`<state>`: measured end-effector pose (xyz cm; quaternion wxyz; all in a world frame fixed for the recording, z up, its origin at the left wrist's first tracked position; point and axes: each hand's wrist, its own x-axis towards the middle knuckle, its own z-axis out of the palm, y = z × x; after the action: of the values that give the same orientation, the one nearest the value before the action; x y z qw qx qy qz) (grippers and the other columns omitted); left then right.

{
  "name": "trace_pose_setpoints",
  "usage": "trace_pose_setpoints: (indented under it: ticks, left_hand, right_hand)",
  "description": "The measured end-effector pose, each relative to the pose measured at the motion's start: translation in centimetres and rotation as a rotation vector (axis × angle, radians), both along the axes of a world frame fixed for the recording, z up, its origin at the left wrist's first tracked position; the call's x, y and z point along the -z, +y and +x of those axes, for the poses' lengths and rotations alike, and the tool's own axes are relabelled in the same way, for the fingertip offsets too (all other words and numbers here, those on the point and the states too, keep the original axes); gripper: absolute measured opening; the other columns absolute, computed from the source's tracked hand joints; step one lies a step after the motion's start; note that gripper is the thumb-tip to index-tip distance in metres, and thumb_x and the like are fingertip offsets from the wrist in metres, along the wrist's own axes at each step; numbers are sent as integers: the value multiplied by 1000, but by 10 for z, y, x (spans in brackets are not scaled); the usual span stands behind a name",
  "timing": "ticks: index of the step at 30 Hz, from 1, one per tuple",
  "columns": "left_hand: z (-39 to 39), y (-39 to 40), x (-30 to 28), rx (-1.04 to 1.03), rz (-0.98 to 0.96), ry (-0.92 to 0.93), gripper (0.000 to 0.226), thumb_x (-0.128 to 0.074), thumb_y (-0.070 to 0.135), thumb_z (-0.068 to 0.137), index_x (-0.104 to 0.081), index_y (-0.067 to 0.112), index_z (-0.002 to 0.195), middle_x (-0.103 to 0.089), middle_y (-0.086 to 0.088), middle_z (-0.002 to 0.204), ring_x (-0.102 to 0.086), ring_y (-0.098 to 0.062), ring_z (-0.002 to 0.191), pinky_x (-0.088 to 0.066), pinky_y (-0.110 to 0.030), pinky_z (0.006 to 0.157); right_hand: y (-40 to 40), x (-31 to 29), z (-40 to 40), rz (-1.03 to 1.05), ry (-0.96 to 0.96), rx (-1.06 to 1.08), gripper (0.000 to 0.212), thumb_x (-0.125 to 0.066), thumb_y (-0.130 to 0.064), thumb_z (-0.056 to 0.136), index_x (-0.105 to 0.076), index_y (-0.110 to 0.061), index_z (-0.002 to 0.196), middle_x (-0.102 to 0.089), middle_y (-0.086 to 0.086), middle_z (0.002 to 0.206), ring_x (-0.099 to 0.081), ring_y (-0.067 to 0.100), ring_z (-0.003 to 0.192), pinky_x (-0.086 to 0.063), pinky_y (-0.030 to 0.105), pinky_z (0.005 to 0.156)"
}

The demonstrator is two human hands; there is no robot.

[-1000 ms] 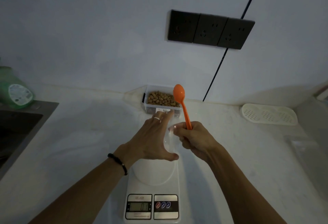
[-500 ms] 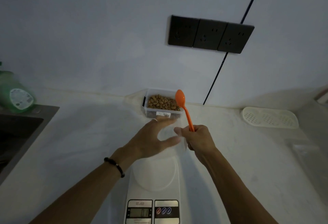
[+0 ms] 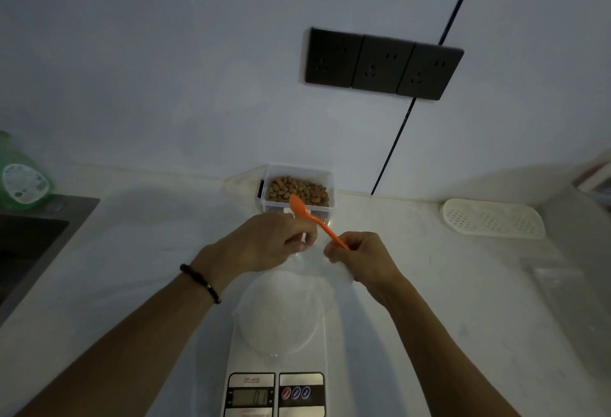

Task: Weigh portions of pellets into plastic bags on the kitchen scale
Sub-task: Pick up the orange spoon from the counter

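The kitchen scale (image 3: 276,350) sits on the white counter (image 3: 139,251) at the near edge of view. Its panel carries a small line of writing above the display, too blurred to read, and the display shows faint digits that cannot be read either; three round buttons lie on the panel's right half. Over the scale's round platform hangs a clear plastic bag (image 3: 307,271), held up at its top edge by both hands. The left hand (image 3: 264,241) has its fingers curled, pinching the bag's left edge. The right hand (image 3: 360,256) pinches the right edge and also grips the handle of an orange spoon (image 3: 312,218), whose bowl points away toward the wall. Just beyond the scale, against the wall, stands a clear plastic tub (image 3: 297,190) filled with brown pellets (image 3: 297,189). To the right of the scale a white perforated tray (image 3: 492,218) lies on the counter. Above the tub, three dark wall sockets (image 3: 383,64) sit in a row.
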<state>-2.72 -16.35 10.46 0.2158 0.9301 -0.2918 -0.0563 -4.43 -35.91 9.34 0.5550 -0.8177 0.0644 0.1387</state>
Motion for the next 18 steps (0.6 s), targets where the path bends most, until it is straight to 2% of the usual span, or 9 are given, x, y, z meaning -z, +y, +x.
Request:
trace_pose_setpoints:
  ticks: [3, 7, 10, 11, 13, 18]
  left_hand:
    - [-2, -2, 3, -49, -48, 22, 16, -50, 19, 96, -47, 32, 88, -55, 11, 84, -52, -9, 72, -44, -23, 65]
    - [-9, -10, 4, -110, -127, 67, 20, -57, 26, 89, -42, 33, 101, -48, 9, 111, -52, -13, 96, -49, -32, 79]
    - [-16, -17, 9, -86, -19, 67, 59, -69, 60, 72, -38, 33, 114, -44, 12, 122, -49, -11, 99, -46, -30, 82]
    - [-17, -19, 11, -81, 23, 28, 72, -71, 68, 64, -36, 33, 116, -41, 12, 123, -46, -9, 97, -45, -28, 80]
    - [-18, -24, 20, -89, 6, -42, 84, -76, 70, 56, -35, 28, 116, -39, 10, 119, -43, -7, 90, -42, -22, 74]
    - [-14, -19, 27, -170, -260, -118, 62, -84, 45, 63, -35, 27, 96, -44, 12, 94, -47, -8, 74, -34, -7, 63]
  right_hand:
    - [0, -2, -3, 47, -37, -53, 19, -71, -4, 80, -57, -12, 90, -69, 16, 84, -53, 4, 49, -41, 15, 47]
    - [6, -2, -6, 214, -98, -34, 20, -59, 5, 85, -52, -13, 90, -64, 26, 95, -54, 2, 47, -43, 18, 44]
    - [9, 8, 1, 255, -68, 81, 20, -64, 3, 80, -51, -12, 86, -58, 21, 82, -53, 17, 57, -44, 24, 47]
    - [11, 11, 3, 267, -42, 115, 21, -67, 1, 78, -51, -11, 85, -55, 16, 78, -52, 20, 60, -45, 25, 49]
    - [14, 15, 3, 335, 0, 150, 23, -70, -1, 76, -50, -8, 83, -49, 9, 69, -50, 20, 58, -45, 26, 50]
    - [13, 21, 3, 506, 102, 179, 22, -70, 2, 76, -50, -5, 81, -48, 9, 61, -38, 16, 46, -38, 27, 48]
